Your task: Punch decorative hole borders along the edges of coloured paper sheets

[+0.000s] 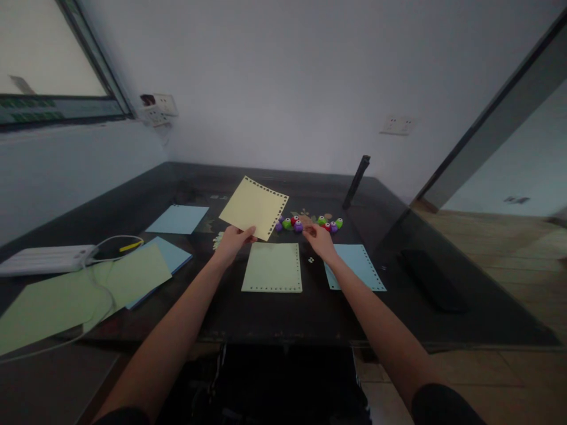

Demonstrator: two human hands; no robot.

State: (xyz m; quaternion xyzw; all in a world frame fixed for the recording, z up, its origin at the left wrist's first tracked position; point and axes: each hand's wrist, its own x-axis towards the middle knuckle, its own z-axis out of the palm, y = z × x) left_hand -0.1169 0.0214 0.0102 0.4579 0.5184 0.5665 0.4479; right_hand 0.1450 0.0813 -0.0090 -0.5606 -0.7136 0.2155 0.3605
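My left hand pinches the lower edge of a yellow sheet of paper, holding it tilted above the table. Small holes run along two of its edges. My right hand has its fingers drawn together beside a row of small green, red and purple craft punches; whatever is in them, if anything, is hidden. Below the hands lies a pale green sheet with holes along its right and bottom edges. Under my right forearm is a light blue sheet, also punched along its edges.
Tiny paper bits lie between the sheets. At left are another blue sheet, larger green sheets, and a white power strip with a loose cable. A black upright object stands at the back; a dark flat object lies right.
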